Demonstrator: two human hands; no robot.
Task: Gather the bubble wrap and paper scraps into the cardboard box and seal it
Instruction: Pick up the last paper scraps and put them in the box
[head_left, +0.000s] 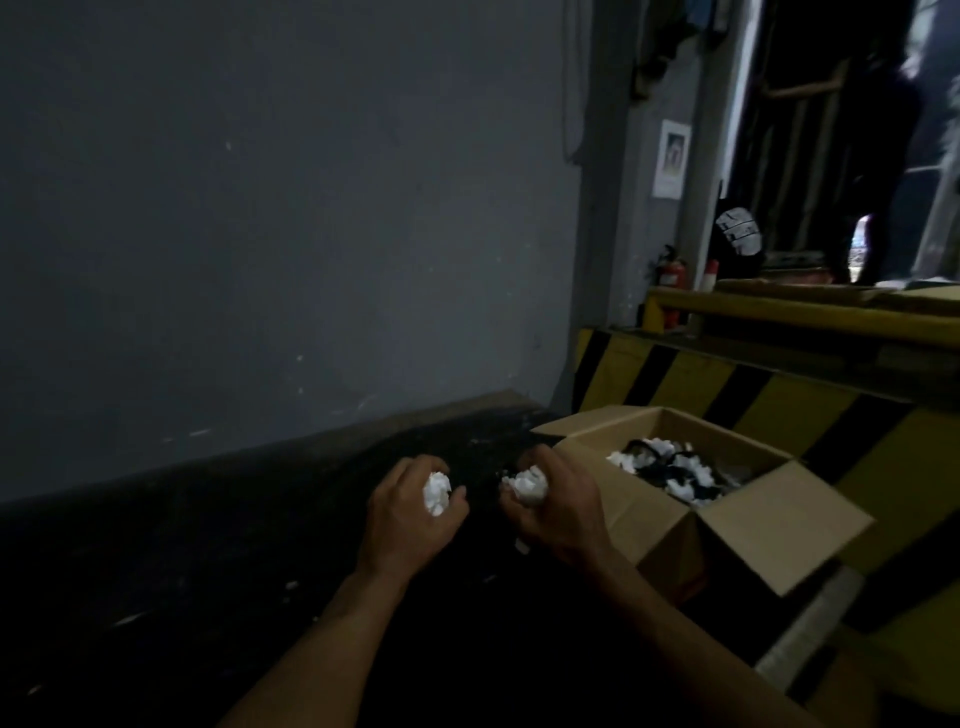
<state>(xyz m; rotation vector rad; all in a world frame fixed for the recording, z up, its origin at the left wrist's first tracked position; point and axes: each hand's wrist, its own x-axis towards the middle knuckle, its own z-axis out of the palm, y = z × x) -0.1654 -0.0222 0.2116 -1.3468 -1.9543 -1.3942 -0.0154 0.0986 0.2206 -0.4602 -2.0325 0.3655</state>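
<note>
Left hand (410, 512) and right hand (553, 506), fingers clamped on white scraps (436, 491); cardboard box (670, 519) at 3 o'clock; risk: crumbs spilling in transfer.

Dim and grainy throughout, the dark floor (156, 571) nearly black. Faint light falls on the grey wall (285, 208). The far doorway (831, 156) is blurred, and straight lines bend toward the edges.

Open cardboard box (670, 525), flaps splayed, holds white and black scraps (670, 470); I see two white wads (436, 493) just left of it, above the floor.
</note>
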